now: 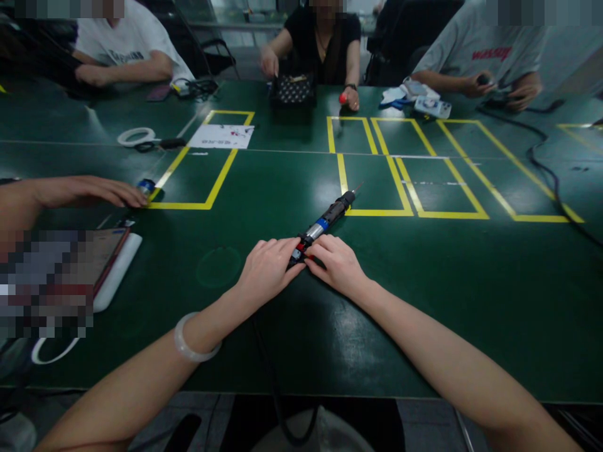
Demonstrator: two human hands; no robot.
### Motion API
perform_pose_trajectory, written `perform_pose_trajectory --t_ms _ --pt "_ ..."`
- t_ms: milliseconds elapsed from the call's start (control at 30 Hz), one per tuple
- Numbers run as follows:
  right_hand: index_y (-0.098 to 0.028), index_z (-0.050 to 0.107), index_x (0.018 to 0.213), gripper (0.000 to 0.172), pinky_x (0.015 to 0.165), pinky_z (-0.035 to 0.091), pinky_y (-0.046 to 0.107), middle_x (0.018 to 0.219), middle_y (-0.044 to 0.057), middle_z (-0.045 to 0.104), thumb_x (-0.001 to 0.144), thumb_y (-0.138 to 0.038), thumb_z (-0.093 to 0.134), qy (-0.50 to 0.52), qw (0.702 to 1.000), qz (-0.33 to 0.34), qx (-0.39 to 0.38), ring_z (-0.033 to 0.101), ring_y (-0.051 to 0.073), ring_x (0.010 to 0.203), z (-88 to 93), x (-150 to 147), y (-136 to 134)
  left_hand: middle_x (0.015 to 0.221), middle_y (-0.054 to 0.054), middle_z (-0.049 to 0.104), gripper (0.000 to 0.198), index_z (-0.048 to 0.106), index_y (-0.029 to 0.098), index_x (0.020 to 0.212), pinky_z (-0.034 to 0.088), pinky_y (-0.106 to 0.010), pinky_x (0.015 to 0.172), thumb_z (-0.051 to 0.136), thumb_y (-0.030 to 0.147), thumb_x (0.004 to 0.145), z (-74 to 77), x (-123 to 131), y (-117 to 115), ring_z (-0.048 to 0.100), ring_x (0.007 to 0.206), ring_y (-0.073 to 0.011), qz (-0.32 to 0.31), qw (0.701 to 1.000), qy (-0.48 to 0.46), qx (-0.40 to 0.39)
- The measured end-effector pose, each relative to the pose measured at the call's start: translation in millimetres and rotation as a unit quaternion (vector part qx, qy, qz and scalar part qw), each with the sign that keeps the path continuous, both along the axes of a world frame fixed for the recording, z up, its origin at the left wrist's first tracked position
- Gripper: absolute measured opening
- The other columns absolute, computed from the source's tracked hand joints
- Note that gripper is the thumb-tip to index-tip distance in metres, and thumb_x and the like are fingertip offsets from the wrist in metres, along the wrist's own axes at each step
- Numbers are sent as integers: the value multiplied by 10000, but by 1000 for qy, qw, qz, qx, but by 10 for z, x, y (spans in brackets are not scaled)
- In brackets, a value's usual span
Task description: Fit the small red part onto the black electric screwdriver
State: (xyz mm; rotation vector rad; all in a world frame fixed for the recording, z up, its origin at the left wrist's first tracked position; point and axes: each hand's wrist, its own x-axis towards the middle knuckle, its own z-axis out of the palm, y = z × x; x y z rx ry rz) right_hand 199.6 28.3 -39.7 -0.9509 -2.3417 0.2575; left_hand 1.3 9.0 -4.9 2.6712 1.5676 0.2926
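An electric screwdriver (316, 230) with a silver, blue and black body lies slantwise on the green table, its thin bit pointing away to the upper right. My left hand (269, 267) is closed on the rear end from the left, thumb below and fingers above. From the right, my right hand (340, 263) pinches the same rear end, where small red parts show between the fingers. The fingertips of both hands almost meet, so just what they grip there is partly hidden. A black cable (269, 361) hangs over the table's near edge below my left forearm.
Yellow tape (379, 213) marks boxes on the green table (447, 301). At left, another person's hand (106, 188) rests near a blue-and-silver object (146, 186). Several people sit opposite. A printed sheet (221, 136), a white ring (136, 137) and a black cable (556, 182) lie farther off.
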Motion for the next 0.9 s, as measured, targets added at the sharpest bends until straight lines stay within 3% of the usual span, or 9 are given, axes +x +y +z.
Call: perform_pose_trajectory --t_ms 167,367,500,700,900 --pt "-211 645 948 142 802 464 357 990 93 625 983 -302 541 20 999 -25 -20 566 229 910 11 -9 -4 1274 -141 649 461 545 138 1311 424 -407 823 535 427 952 -12 -1 -1 613 1035 -289 1 1000 5 4" --pt "-196 648 999 128 856 508 346 1007 94 640 982 -236 527 68 996 19 -57 600 222 974 -10 34 5 1252 -142 658 448 550 154 1296 426 -397 814 547 433 945 -14 -3 -4 618 1037 -289 1 1000 3 5" --pt "-204 652 1000 152 854 514 330 1010 88 642 979 -185 503 87 994 29 -66 606 212 977 -47 63 22 1249 -147 655 560 472 139 1389 437 -390 841 563 453 934 -26 -6 0 620 1058 -287 21 1000 4 -3" --pt "-199 658 988 151 831 509 308 990 79 648 973 -167 511 81 994 31 -68 605 203 954 -88 59 46 1414 -119 549 590 400 176 1469 447 -373 912 536 427 953 -37 25 -3 568 1168 -258 21 999 39 -1" --pt "-193 670 955 160 819 507 323 964 85 663 970 -189 511 62 997 16 -45 604 213 917 -88 56 45 1295 -151 592 635 413 146 1449 453 -389 848 477 539 955 -43 135 42 577 1076 -280 42 996 74 23"
